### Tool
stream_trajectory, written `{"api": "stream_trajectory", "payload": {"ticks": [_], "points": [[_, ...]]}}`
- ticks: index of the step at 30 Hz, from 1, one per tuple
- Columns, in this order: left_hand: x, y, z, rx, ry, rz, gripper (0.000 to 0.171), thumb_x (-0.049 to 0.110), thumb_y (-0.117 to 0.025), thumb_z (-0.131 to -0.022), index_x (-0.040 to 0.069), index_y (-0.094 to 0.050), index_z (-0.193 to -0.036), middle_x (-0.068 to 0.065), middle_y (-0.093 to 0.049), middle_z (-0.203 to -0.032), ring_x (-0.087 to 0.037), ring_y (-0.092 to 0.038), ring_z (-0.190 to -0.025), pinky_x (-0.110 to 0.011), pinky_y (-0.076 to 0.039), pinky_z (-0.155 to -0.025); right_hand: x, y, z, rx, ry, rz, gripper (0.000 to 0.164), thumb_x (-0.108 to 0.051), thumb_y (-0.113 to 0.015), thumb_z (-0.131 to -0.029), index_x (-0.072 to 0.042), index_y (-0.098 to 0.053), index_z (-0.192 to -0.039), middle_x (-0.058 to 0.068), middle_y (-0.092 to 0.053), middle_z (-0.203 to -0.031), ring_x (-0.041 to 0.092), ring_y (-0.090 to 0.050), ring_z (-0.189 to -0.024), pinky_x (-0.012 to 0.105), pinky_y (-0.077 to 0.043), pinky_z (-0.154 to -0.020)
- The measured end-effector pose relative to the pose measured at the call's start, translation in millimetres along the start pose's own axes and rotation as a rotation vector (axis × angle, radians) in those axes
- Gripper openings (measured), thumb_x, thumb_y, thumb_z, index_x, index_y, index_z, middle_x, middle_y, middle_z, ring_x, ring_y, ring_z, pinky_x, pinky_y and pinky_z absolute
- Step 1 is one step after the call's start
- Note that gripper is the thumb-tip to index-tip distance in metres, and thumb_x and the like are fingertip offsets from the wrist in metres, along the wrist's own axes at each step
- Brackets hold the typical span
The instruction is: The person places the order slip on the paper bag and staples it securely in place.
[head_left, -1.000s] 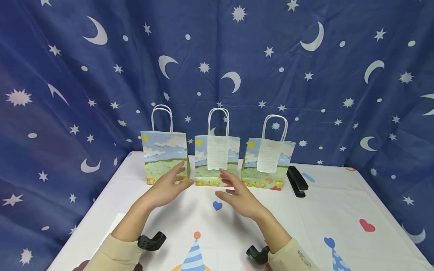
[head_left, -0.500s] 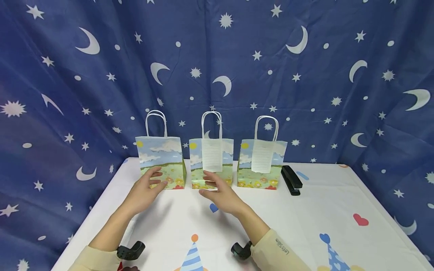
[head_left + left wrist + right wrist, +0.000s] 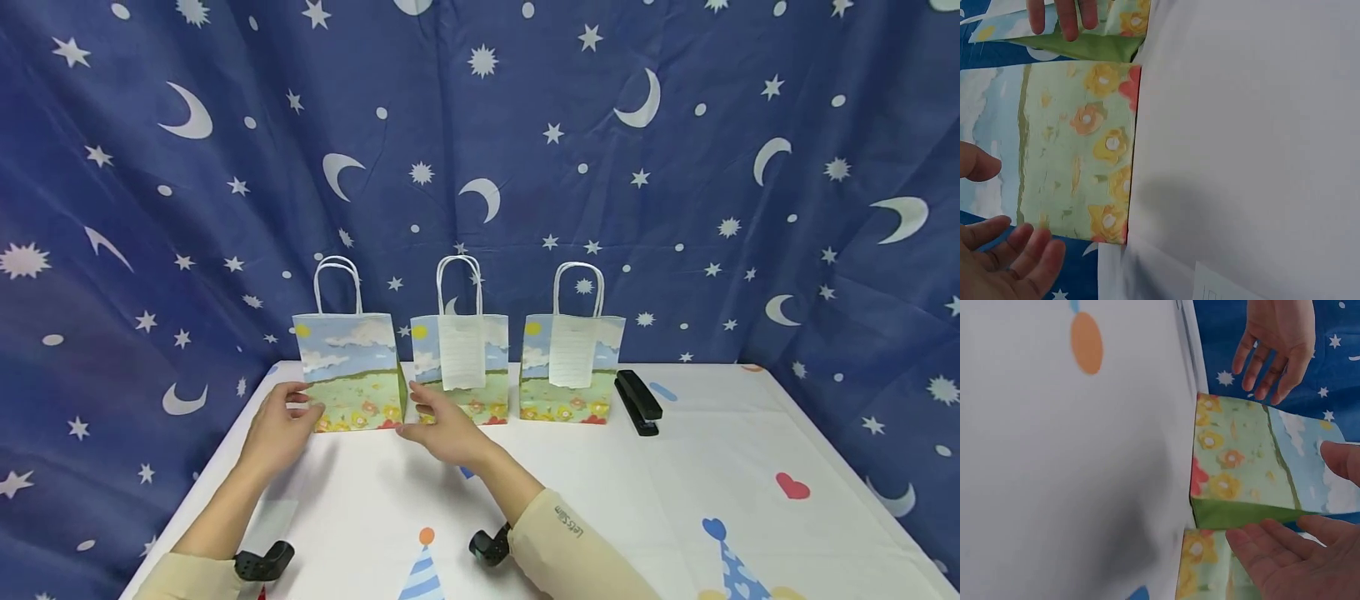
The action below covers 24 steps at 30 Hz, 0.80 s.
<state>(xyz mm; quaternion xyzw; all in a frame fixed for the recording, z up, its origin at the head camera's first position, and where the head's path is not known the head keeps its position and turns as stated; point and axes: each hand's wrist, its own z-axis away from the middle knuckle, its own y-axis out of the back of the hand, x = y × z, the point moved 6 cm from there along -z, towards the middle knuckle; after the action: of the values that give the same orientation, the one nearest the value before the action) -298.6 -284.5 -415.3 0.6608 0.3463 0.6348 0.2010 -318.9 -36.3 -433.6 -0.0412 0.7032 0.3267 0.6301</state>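
Observation:
A small paper gift bag [image 3: 351, 367] with white twisted handles, painted with sky, meadow and flowers, stands upright at the left. My left hand [image 3: 273, 429] is at its left side with the fingers spread and relaxed. On its other side is my right hand [image 3: 450, 433], the fingers reaching toward the gap before the middle gift bag [image 3: 495, 404]. Both wrist views show the left bag [image 3: 1079, 150] between my hands, with the fingers loosely extended; whether they touch it I cannot tell. A lined white paper [image 3: 462, 354] hangs on the middle bag's front.
A third gift bag [image 3: 562, 404], also with a lined paper [image 3: 572, 354], stands to the right. Beside it lies a black stapler [image 3: 638, 402]. A flat white sheet [image 3: 272, 521] lies under my left forearm. A dark blue star-and-moon curtain [image 3: 675, 250] hangs behind the white tablecloth [image 3: 675, 500].
Both hands have moved left, from in front of the bags to either side of the left bag. The view has shifted slightly. The bags still stand in a row.

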Motion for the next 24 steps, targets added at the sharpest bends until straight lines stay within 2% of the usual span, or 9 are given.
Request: {"api": "stream_trajectory", "payload": {"ticks": [2,5,9,12,17,24], "points": [[-4.0,-0.4,-1.4,-0.019,0.029,-0.002,0.062,0.034,-0.055,-0.097,0.000,-0.033,-0.144,-0.024,-0.047,-0.134,-0.041,-0.052,-0.119,-0.051,-0.045,-0.090,-1,-5,-5,-0.011,0.010,0.002,0.073,-0.034,-0.064,-0.093,-0.024,-0.025,-0.154,-0.001,-0.033,-0.156,0.026,-0.037,-0.141,0.047,-0.038,-0.109],[-9.3,-4.3,-3.6,-0.083,0.069,-0.005,0.071,0.037,-0.054,-0.097,-0.001,-0.023,-0.149,-0.028,-0.039,-0.142,-0.046,-0.045,-0.127,-0.055,-0.042,-0.096,-1,-10,-10,-0.019,0.004,-0.024,0.076,-0.032,-0.065,-0.092,-0.019,-0.023,-0.154,-0.001,-0.028,-0.159,0.028,-0.034,-0.143,0.048,-0.035,-0.112],[-15.1,-10.8,-6.3,-0.173,0.102,-0.006,0.081,0.042,-0.051,-0.098,0.000,-0.008,-0.153,-0.030,-0.030,-0.149,-0.048,-0.038,-0.133,-0.058,-0.040,-0.100,0,-14,-15,-0.016,-0.019,-0.061,0.080,-0.030,-0.068,-0.090,-0.018,-0.022,-0.154,-0.002,-0.027,-0.159,0.028,-0.033,-0.144,0.047,-0.033,-0.113],[-17.9,-14.7,-7.6,-0.212,0.117,0.014,0.086,0.044,-0.050,-0.098,0.002,0.000,-0.154,-0.031,-0.026,-0.151,-0.048,-0.035,-0.135,-0.058,-0.040,-0.101,0,-15,-17,-0.009,-0.025,-0.057,0.083,-0.029,-0.069,-0.088,-0.018,-0.021,-0.155,-0.001,-0.028,-0.159,0.026,-0.033,-0.143,0.046,-0.033,-0.113],[-18.8,-18.4,-10.1,-0.221,0.115,0.029,0.088,0.044,-0.050,-0.098,0.002,0.004,-0.154,-0.032,-0.024,-0.151,-0.049,-0.035,-0.135,-0.057,-0.040,-0.102,-1,-18,-20,0.002,-0.035,-0.035,0.084,-0.030,-0.070,-0.087,-0.021,-0.020,-0.155,-0.001,-0.031,-0.157,0.022,-0.033,-0.143,0.046,-0.033,-0.113],[-19.0,-17.6,-7.5,-0.194,0.085,-0.017,0.083,0.043,-0.049,-0.099,0.000,-0.004,-0.153,-0.033,-0.030,-0.148,-0.049,-0.042,-0.130,-0.057,-0.042,-0.099,3,-22,-21,0.011,-0.051,-0.025,0.086,-0.030,-0.072,-0.085,-0.019,-0.021,-0.155,0.000,-0.032,-0.157,0.023,-0.035,-0.142,0.045,-0.033,-0.113]]}}
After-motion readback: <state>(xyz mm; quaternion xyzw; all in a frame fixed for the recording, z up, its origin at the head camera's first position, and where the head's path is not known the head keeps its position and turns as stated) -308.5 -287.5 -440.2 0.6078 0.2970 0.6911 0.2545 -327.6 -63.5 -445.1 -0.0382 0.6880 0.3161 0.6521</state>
